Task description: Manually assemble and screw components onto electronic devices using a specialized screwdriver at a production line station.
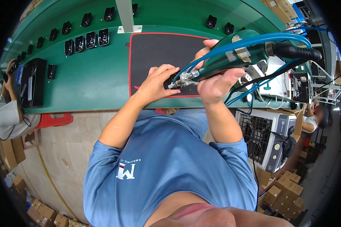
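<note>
Two-handed grip over a dark, red-edged rectangular mat [163,49]

Left hand [155,84]: bare, at the mat's near part. Thumb and fingers curve round a small black part [171,80], pinching it from two sides. Detail of the part is mostly hidden by fingers and tool.

Right hand [213,89]: bare, at the mat's right edge. Closed around a green, cylindrical hand-held driver [231,60], thumb on the near side, fingers on the far side; how firmly, cannot tell. Driver tilted, its silvery metal nose [185,77] pointing left to the part over the mat. Whether the tip touches the part: cannot tell.

Outward: glossy blue air hoses [280,36] arch above the driver, right of the mat. Smooth green workbench [91,83] extends under and left of the mat. Left of the mat, a row of four black moulded pieces with rounded corners [90,39]; farther left, one lone black piece [52,72] beside a long black open box [37,83]. Grey metal post [125,15] at the mat's far edge.

Right of the mat and nearer the wearer: grey-and-white air cooler with black grille [269,136]. Far left of the mat: a co-worker in pale clothing [7,119].
</note>
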### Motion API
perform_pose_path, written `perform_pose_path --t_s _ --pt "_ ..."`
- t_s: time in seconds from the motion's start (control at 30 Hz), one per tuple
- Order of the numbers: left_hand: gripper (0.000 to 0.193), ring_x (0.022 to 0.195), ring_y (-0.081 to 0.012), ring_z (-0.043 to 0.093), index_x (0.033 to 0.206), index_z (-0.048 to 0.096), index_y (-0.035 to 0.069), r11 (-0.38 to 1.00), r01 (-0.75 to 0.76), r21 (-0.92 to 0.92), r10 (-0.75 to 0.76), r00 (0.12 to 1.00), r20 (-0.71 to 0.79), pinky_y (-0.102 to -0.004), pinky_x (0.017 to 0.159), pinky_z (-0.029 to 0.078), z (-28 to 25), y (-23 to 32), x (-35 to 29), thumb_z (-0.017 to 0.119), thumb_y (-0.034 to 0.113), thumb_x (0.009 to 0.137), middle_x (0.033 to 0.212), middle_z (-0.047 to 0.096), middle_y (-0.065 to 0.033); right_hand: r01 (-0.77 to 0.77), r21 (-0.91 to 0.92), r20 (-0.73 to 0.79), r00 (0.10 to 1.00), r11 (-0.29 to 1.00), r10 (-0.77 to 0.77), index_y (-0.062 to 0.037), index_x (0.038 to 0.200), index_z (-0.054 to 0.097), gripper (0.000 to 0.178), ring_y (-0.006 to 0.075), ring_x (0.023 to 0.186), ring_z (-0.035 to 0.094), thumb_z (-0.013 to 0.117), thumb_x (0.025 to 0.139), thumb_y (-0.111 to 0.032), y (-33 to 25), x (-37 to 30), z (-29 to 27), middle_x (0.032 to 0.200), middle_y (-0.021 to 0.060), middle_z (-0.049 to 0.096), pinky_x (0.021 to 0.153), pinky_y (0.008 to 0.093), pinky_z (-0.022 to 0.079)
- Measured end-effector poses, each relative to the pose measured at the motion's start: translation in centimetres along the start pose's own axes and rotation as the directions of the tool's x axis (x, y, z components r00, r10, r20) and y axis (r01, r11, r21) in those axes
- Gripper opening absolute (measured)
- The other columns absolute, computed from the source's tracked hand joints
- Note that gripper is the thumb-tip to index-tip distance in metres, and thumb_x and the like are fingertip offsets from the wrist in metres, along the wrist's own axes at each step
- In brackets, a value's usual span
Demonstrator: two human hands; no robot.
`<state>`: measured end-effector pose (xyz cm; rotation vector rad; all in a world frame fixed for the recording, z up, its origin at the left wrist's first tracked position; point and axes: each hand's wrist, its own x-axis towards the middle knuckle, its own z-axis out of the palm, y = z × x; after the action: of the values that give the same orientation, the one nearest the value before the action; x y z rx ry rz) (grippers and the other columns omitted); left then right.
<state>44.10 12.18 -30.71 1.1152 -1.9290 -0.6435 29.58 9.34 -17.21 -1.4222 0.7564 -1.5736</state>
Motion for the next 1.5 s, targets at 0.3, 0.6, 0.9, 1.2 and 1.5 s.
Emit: perform_pose_path --t_s 0.3,0.6,0.9,1.2,1.5 --pt "0.072 0.103 -0.0250 0.056 0.127 0.058 0.007 1.000 0.022 0.012 -0.022 1.000 0.009 -0.0358 0.091 0.037 -0.1 -0.2 0.0 0.086 0.030 0.065 0.119 0.058 -0.0065 -0.052 -0.065 0.066 0.996 0.997 0.057 0.0022 0.115 0.051 0.103 0.0155 0.056 0.054 0.025 0.077 -0.090 0.3 0.5 -0.4 0.068 0.0077 0.057 0.054 0.0284 0.048" --pt "0.068 0.104 -0.0232 0.054 0.125 0.059 0.009 1.000 0.011 -0.011 -0.011 1.000 -0.015 -0.0354 0.091 0.035 -0.2 0.0 0.0 0.086 0.030 0.066 0.121 0.057 -0.0056 0.031 0.125 0.081 0.996 0.992 -0.041 0.0091 0.115 0.051 0.108 0.0166 0.054 0.056 0.025 0.078 -0.089 -2.5 2.9 0.1 0.066 0.0096 0.058 0.050 0.0279 0.048" --pt "0.062 0.101 -0.0252 0.053 0.117 0.061 0.009 1.000 0.013 -0.017 -0.013 1.000 -0.018 -0.0358 0.089 0.035 -0.5 0.6 0.2 0.086 0.031 0.064 0.118 0.058 -0.0056 0.055 0.045 0.063 0.996 0.997 -0.058 0.0078 0.107 0.053 0.096 0.0157 0.055 0.054 0.026 0.086 -0.082 1.1 0.8 1.0 0.062 0.0075 0.058 0.051 0.0254 0.045" --pt "0.060 0.098 -0.0249 0.054 0.115 0.063 0.009 1.000 0.011 -0.026 -0.011 1.000 -0.015 -0.0362 0.088 0.035 -0.4 0.4 -0.2 0.086 0.030 0.064 0.116 0.058 -0.0044 0.010 0.083 0.066 0.998 0.996 -0.016 0.0054 0.109 0.053 0.096 0.0146 0.055 0.052 0.030 0.083 -0.084 2.2 0.1 0.8 0.063 0.0063 0.058 0.051 0.0262 0.043" --pt "0.071 0.100 -0.0265 0.054 0.124 0.057 0.008 0.999 -0.021 0.047 0.020 1.000 0.005 -0.0380 0.085 0.037 -0.1 -0.6 0.2 0.086 0.032 0.063 0.119 0.056 -0.0087 -0.106 0.151 0.108 0.990 0.983 0.090 0.0018 0.117 0.051 0.102 0.0135 0.062 0.054 0.030 0.077 -0.089 1.4 1.6 0.5 0.069 0.0043 0.058 0.056 0.0261 0.047"
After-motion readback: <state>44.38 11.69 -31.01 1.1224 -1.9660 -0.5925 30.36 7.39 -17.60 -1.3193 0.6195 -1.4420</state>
